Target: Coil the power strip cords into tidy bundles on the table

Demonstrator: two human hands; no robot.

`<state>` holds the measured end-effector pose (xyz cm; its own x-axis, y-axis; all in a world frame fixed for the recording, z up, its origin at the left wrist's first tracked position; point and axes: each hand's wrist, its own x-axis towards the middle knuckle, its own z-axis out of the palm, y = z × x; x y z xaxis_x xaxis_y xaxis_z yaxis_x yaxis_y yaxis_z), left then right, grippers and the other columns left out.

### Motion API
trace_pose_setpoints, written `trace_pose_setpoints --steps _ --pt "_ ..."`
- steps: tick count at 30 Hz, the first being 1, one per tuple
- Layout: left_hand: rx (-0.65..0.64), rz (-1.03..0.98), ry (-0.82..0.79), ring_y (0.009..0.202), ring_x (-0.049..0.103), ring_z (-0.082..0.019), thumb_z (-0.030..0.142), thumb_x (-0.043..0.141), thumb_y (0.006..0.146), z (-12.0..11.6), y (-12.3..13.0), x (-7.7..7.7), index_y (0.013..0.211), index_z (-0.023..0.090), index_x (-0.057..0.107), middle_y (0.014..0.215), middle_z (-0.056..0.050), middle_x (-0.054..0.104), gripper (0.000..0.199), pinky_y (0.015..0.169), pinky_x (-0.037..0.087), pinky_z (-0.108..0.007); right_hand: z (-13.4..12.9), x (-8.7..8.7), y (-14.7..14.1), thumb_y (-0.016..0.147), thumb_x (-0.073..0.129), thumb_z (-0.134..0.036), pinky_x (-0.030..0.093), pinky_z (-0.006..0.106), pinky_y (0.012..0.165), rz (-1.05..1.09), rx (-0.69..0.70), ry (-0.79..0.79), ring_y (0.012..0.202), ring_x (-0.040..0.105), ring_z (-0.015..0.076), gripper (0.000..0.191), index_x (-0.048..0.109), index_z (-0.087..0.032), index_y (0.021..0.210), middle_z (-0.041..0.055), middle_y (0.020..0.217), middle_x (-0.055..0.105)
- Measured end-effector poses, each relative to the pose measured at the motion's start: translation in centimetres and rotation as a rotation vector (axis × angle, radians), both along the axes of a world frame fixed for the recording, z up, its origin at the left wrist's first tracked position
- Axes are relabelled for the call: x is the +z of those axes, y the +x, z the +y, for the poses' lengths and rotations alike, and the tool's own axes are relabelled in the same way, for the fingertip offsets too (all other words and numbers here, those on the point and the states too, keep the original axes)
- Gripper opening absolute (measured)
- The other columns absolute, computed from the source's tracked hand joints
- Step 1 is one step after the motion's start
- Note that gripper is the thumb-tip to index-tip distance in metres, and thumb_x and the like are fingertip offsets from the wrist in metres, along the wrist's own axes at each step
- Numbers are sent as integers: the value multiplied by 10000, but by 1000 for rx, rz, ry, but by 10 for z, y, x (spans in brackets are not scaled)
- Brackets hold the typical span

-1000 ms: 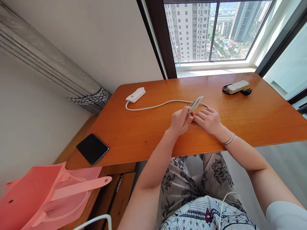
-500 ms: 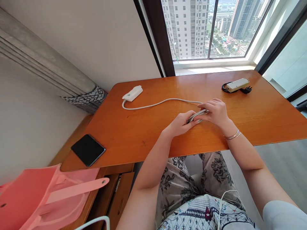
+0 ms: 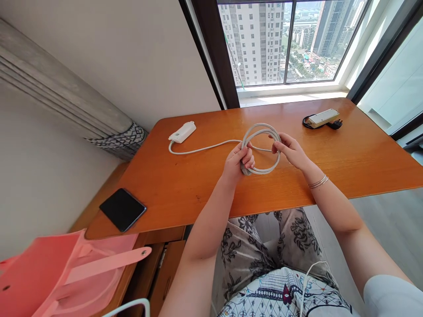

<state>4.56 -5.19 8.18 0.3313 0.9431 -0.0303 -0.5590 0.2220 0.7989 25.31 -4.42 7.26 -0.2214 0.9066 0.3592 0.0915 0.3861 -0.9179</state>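
Observation:
A white cable [image 3: 264, 171] is wound into a loose coil of several loops, held up over the table's middle. My left hand [image 3: 238, 161] is closed round the coil's left side, where a pale plug-like end shows under the fingers. On the coil's right side, my right hand [image 3: 288, 149] pinches the loops between thumb and fingers. From the coil the cable runs left along the tabletop to a white power strip [image 3: 183, 132] lying near the back left.
The orange-brown wooden table [image 3: 185, 185] spans the view. A black phone-like slab [image 3: 122, 209] lies at its left front corner. Back right sits a pale box-shaped adapter [image 3: 324, 118] with a black cord and plug. A pink bag-like thing [image 3: 66, 273] is at lower left.
The coil has been turned up so that its round face shows toward me. My hands have moved apart to its opposite sides, the left one shifting left.

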Motion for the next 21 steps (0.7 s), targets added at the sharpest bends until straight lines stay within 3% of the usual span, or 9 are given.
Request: trace_pose_setpoints --steps 6,10,14,21 --pt "48 -68 -116 322 295 -59 422 479 1054 1 5 7 766 173 575 452 103 271 393 365 327 -167 1 -12 -9 857 549 -810 417 255 557 0 -68 -79 561 488 116 652 614 -184 1030 -51 632 546" --pt "70 -101 -122 325 272 -55 435 492 1050 -1 5 8 745 178 550 460 105 255 403 373 329 -165 0 -15 -14 854 503 -840 379 248 562 -41 -199 -26 587 445 114 661 631 -195 914 -54 632 477" --pt "102 -139 -119 322 230 -54 437 479 1056 -1 3 10 743 185 529 465 112 221 404 379 336 -167 -2 -14 -17 888 395 -851 374 257 595 -50 -223 14 641 437 129 716 668 -190 869 -36 657 442" --pt "124 -115 -120 329 247 -50 449 515 1042 0 4 10 749 186 529 471 112 226 394 380 338 -162 0 -14 -16 862 515 -813 391 274 638 -17 -322 47 674 433 141 621 612 -210 748 -15 684 484"
